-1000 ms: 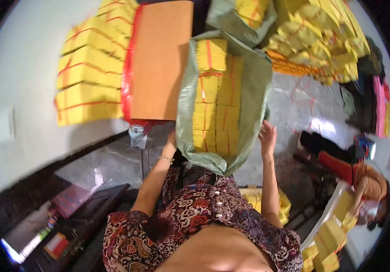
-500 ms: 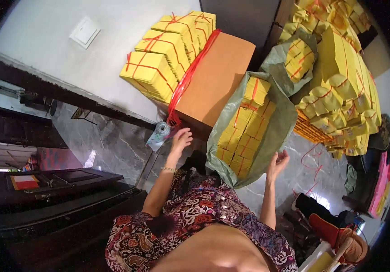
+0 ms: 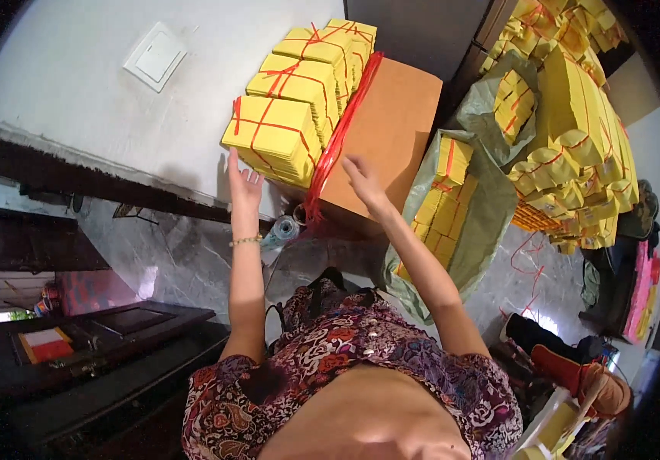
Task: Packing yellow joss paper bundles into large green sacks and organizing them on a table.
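Yellow paper bundles tied with red string stand in a row along the left side of a brown wooden tabletop. My left hand is open, fingers up, at the lower left corner of the nearest bundle; whether it touches cannot be told. Over the front of the tabletop, my right hand is open and holds nothing, its fingers pointing toward the bundles. Between the row and the bare wood lies a long hank of red string, its ends hanging off the front edge.
A green sack holding yellow bundles stands right of the table, partly behind my right forearm. Another sack and a tall heap of yellow bundles are beyond it. A roll of clear plastic sits below the table's front.
Both hands have moved forward to the nearest bundle. My right hand has crossed left from beside the green sack to above the table; my left has risen from near the plastic roll.
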Demonstrator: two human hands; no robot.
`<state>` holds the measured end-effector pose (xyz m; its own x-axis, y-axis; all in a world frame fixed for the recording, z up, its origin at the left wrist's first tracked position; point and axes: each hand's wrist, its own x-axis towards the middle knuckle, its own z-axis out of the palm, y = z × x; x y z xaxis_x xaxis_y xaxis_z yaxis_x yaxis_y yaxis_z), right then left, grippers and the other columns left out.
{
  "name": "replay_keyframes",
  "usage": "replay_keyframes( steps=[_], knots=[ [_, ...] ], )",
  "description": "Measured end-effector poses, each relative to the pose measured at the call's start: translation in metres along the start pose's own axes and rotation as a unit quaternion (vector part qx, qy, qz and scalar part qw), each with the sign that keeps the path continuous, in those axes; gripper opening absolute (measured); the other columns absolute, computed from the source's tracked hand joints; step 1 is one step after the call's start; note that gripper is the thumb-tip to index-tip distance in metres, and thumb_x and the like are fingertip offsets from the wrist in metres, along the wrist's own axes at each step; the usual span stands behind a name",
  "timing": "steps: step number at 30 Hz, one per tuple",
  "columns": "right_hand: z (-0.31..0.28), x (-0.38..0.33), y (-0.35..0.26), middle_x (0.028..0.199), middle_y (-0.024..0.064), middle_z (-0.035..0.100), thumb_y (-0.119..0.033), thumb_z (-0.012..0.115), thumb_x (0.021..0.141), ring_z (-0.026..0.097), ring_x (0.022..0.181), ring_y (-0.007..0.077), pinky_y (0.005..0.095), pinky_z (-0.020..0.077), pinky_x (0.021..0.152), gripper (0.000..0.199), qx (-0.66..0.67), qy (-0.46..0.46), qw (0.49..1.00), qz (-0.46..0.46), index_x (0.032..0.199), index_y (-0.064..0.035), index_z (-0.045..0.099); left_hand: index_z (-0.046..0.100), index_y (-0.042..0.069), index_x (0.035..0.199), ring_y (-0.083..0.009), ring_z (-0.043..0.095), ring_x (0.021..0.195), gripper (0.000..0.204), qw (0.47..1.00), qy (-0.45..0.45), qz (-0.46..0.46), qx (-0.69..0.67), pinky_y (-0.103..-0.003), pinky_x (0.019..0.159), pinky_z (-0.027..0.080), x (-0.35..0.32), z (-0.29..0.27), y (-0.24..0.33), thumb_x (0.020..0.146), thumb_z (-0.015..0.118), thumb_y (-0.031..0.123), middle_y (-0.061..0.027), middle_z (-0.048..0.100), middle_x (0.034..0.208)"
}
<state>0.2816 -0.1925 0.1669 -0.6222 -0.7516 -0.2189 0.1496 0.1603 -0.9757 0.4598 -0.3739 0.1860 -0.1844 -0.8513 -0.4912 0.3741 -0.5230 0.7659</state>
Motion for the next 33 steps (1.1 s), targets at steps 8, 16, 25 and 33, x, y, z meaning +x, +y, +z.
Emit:
replay_keyframes(
  steps=[8, 16, 25, 33],
  knots=[
    [-0.018, 0.051, -0.027, 0.137, 0.0168, 0.041, -0.074, 0.045, 0.078, 0.036, 0.126, 0.0249, 0.0416, 0.0326, 0.1, 0.091, 0.087, -0.171, 0.966, 0.174, 0.134, -0.002, 0.041, 0.032, 0.013, 0.141, -0.028, 0.036, 0.124, 0.084, 0.989, -0.068, -0.004, 0.131, -0.042, 0.103, 0.03, -0.028, 0.063, -0.035, 0.076, 0.069, 0.051, -0.0133, 0.038, 0.137],
    [-0.079, -0.017, 0.02, 0.139, 0.0324, 0.02, -0.061, 0.066, 0.069, 0.022, 0.132, 0.0432, 0.0442, 0.0255, 0.108, 0.111, 0.085, 0.012, 0.994, 0.063, 0.144, 0.0003, 0.011, 0.039, 0.017, 0.135, -0.024, 0.043, 0.115, 0.075, 0.995, -0.05, 0.02, 0.083, -0.041, 0.097, 0.034, -0.117, 0.092, -0.134, 0.075, 0.066, 0.053, -0.0088, 0.042, 0.133],
    [-0.135, -0.086, -0.024, 0.135, 0.0275, 0.025, -0.047, 0.076, 0.067, 0.02, 0.132, 0.0388, 0.0465, 0.0223, 0.108, 0.109, 0.026, -0.022, 0.985, -0.172, 0.144, -0.0032, 0.013, 0.033, 0.011, 0.14, -0.0289, 0.047, 0.122, 0.065, 0.964, -0.176, 0.18, -0.085, -0.046, 0.103, 0.039, -0.198, 0.111, -0.157, 0.087, 0.046, 0.047, -0.0135, 0.042, 0.137],
    [-0.267, -0.13, -0.038, 0.136, 0.0237, 0.026, -0.042, 0.078, 0.065, 0.031, 0.127, 0.0341, 0.046, 0.0281, 0.105, 0.115, -0.065, 0.124, 0.967, -0.213, 0.145, -0.0067, 0.004, 0.026, 0.013, 0.143, -0.0257, 0.039, 0.127, 0.073, 0.957, -0.283, 0.066, -0.02, -0.045, 0.103, 0.036, -0.264, 0.185, -0.21, 0.085, 0.053, 0.049, -0.0063, 0.036, 0.142]
  ],
)
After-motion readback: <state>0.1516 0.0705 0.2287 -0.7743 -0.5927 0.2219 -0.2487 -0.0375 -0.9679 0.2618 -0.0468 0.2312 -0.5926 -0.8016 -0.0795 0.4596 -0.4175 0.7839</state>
